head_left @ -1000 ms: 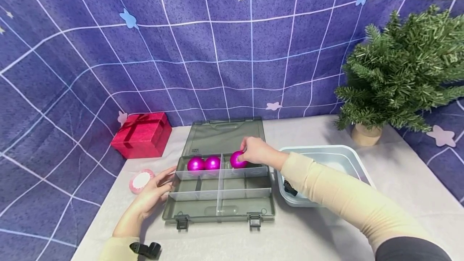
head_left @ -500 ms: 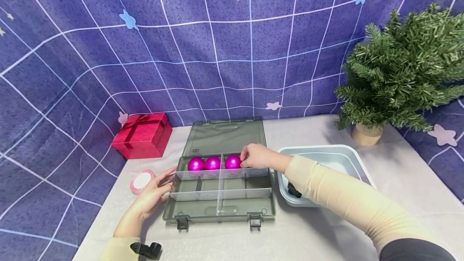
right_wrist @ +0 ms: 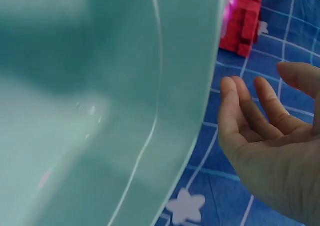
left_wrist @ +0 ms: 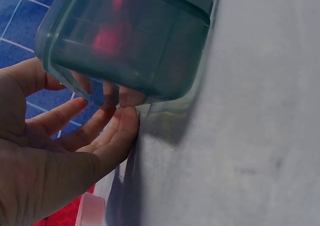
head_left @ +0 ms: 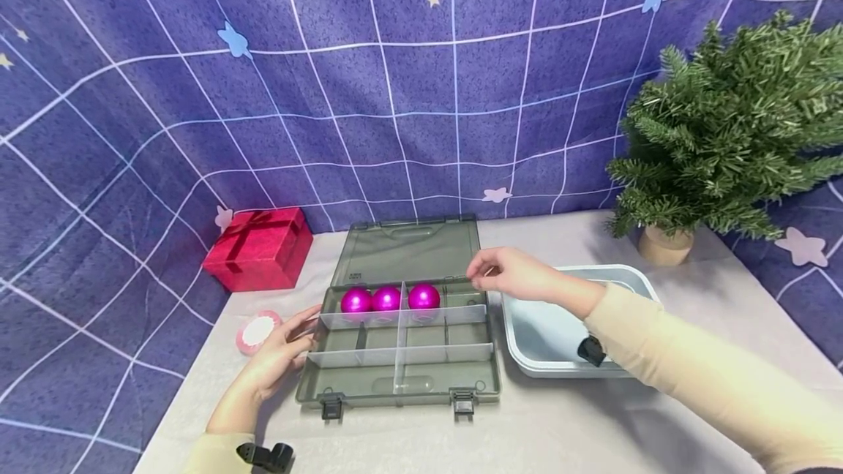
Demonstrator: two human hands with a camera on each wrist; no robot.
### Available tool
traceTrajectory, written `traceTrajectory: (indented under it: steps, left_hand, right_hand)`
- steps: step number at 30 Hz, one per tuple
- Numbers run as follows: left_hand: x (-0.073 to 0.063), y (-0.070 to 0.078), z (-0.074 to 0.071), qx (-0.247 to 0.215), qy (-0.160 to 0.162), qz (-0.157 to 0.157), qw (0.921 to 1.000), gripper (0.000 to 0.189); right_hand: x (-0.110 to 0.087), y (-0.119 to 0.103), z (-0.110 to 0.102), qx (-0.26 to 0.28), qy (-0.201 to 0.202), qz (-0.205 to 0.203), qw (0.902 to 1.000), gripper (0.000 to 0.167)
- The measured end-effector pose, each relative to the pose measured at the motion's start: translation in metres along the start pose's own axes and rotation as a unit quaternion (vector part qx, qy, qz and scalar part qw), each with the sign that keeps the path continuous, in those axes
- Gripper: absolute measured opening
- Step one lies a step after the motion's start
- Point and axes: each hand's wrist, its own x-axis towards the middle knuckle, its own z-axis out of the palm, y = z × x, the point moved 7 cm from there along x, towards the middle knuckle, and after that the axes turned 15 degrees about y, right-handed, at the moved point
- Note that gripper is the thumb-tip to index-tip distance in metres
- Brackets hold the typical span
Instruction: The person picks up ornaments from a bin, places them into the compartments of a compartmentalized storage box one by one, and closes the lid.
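Observation:
A grey translucent divided box [head_left: 431,373] lies on the table with its lid [head_left: 411,251] folded back. In its back row, two shiny magenta balls [head_left: 356,300] sit left of the central divider. One more magenta ball [head_left: 424,297] sits just right of it. At the box's left wall rests my left hand [head_left: 279,350], with relaxed fingers touching the side; the left wrist view shows the fingertips [left_wrist: 131,117] at its edge. My right hand [head_left: 510,273] hovers beyond the box's back right corner, fingers loosely bent and holding nothing, also seen beside the tub in the right wrist view.
A pale blue tub [head_left: 527,364] stands right of the box, under my right forearm. An artificial fir tree [head_left: 718,137] is at the back right. A red gift box [head_left: 260,251] and a pink-and-white round object [head_left: 258,332] lie to the left.
My right hand has placed the third ball beside the central divider, let go of it, and moved up and right, away from the back row. My left hand has stayed at the box's side.

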Motion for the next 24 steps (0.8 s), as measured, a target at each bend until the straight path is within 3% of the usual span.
traceTrajectory:
  steps: [5, 12, 20, 24]
  left_hand:
    - [0.000, -0.001, 0.001, 0.005, -0.001, 0.001, 1.0000, 0.072]
    - [0.002, -0.004, 0.001, 0.005, 0.000, 0.002, 1.0000, 0.072]
    - [0.001, -0.002, 0.000, 0.001, 0.004, 0.002, 1.0000, 0.072]
    - [0.000, -0.001, 0.000, 0.002, 0.003, 0.004, 1.0000, 0.072]
  right_hand:
    - [-0.029, -0.002, -0.030, 0.021, 0.032, -0.022, 0.9990, 0.015]
    - [-0.074, 0.003, -0.061, 0.024, 0.035, -0.028, 0.9987, 0.016]
    - [-0.113, 0.027, -0.077, -0.015, 0.066, -0.044, 0.9967, 0.014]
    - [-0.126, 0.042, -0.078, -0.034, 0.062, -0.043, 0.9965, 0.019]
